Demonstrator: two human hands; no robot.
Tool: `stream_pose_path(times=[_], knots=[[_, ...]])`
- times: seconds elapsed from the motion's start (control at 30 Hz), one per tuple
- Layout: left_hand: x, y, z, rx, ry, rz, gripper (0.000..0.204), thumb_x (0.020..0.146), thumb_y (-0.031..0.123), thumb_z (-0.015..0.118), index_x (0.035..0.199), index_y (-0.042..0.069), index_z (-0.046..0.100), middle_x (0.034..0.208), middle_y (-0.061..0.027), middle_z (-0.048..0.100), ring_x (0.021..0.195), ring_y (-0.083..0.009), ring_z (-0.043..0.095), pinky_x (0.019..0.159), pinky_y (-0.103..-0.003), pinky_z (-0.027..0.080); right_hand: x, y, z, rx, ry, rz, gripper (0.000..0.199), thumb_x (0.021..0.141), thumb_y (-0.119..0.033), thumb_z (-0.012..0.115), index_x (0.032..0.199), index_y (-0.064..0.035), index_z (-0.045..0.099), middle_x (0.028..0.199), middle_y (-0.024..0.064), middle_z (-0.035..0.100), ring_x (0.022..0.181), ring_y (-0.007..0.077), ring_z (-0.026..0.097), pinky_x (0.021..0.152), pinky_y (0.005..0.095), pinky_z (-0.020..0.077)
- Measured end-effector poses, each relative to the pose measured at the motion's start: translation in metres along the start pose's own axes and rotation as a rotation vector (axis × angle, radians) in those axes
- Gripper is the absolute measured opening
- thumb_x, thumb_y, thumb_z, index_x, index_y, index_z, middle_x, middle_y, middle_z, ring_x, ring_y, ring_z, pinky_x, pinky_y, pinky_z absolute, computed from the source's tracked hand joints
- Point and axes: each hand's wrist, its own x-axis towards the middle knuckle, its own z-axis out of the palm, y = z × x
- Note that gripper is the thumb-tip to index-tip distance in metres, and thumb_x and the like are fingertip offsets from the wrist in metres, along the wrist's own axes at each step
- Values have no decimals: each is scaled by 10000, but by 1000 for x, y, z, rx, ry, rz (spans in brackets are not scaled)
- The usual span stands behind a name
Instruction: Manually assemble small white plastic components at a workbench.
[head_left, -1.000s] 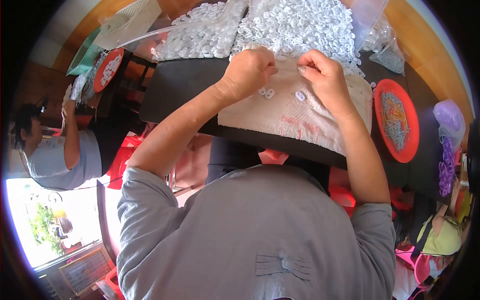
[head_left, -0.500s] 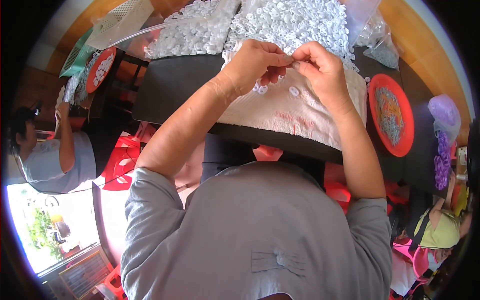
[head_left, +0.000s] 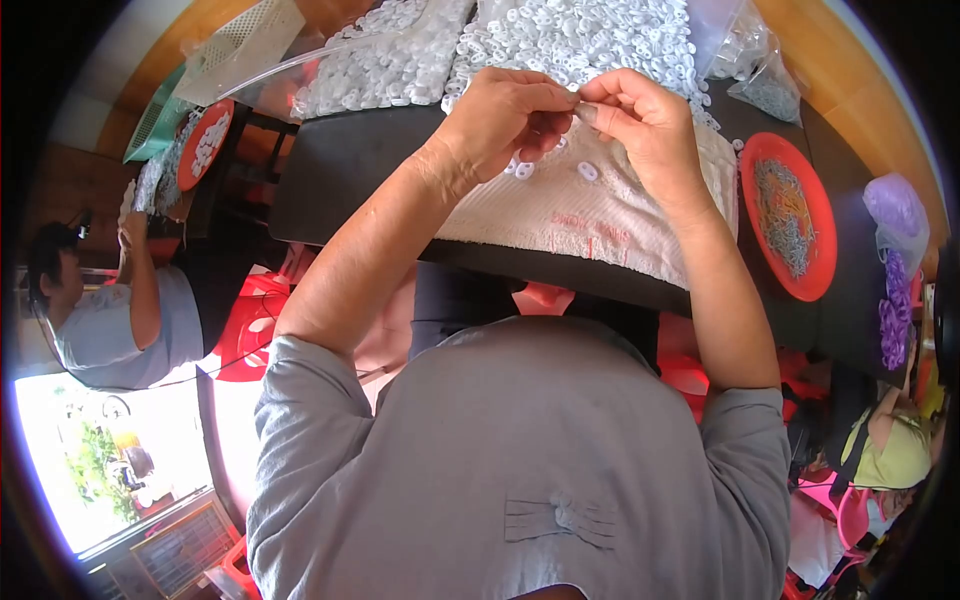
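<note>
My left hand (head_left: pixel 500 122) and my right hand (head_left: pixel 650 130) meet fingertip to fingertip above a white cloth (head_left: pixel 600 225). Both are closed in a pinch; whatever sits between the fingertips is too small to make out. On the cloth just below them lie a few small white oval pieces with two holes, one of them (head_left: pixel 588 171) by itself and others close under my left fingers. Behind my hands, a large heap of the same white pieces (head_left: pixel 580 40) covers the far part of the dark table (head_left: pixel 340 180).
At the right stands a red plate (head_left: pixel 830 250) of thin silvery and orange bits. Beyond it are a clear bag (head_left: pixel 770 95) and a purple bundle (head_left: pixel 893 215). A co-worker (head_left: pixel 130 310) sits at the left near another red plate (head_left: pixel 190 165); another person (head_left: pixel 888 450) is at the lower right.
My hands remain pinched together, having risen slightly away from me. The fingers of my right hand have shifted a little. The whole view has moved slightly.
</note>
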Motion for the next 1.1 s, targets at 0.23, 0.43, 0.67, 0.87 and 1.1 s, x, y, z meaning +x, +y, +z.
stream_pose_path(times=[0.23, 0.43, 0.67, 0.87, 1.1], knots=[[4, -4, -3, -186, -28, -67, 162, 914, 101, 546, 877, -48, 600, 745, -97, 590, 553, -147, 532, 437, -256, 354, -2, 0, 3, -295, 73, -183, 68, 850, 23, 625, 911, -5, 635, 778, 7, 640, 716, 57, 573, 655, 205, 465], [7, 0, -5, 465, 46, 76, 167, 887, 148, 606, 809, 3, 636, 771, -74, 618, 592, -186, 575, 487, -284, 421, 0, 2, 0, -378, 117, -265, 75, 834, 38, 618, 900, 3, 623, 763, 19, 641, 707, 76, 583, 661, 222, 474], [14, -41, -7, 1425, -12, 715, 86, 779, 112, 644, 794, 28, 637, 773, -122, 579, 716, -331, 613, 658, -416, 505, 1, 7, -3, -415, 90, -183, 78, 816, 55, 599, 878, 10, 614, 728, 44, 642, 673, 98, 595, 645, 232, 478], [23, -40, -18, 1291, -34, 605, 72, 780, 99, 619, 799, 32, 638, 773, -146, 638, 736, -342, 626, 669, -419, 507, 2, 7, 1, -497, 42, -204, 67, 808, 50, 586, 865, 20, 606, 743, 90, 665, 667, 130, 622, 630, 264, 487], [18, -33, -9, 1410, -84, 589, 58, 779, 78, 596, 796, 33, 629, 794, -145, 633, 727, -353, 619, 677, -423, 497, 1, 10, -3, -500, 31, -169, 65, 805, 48, 591, 864, 25, 603, 739, 93, 665, 666, 131, 621, 638, 266, 489]])
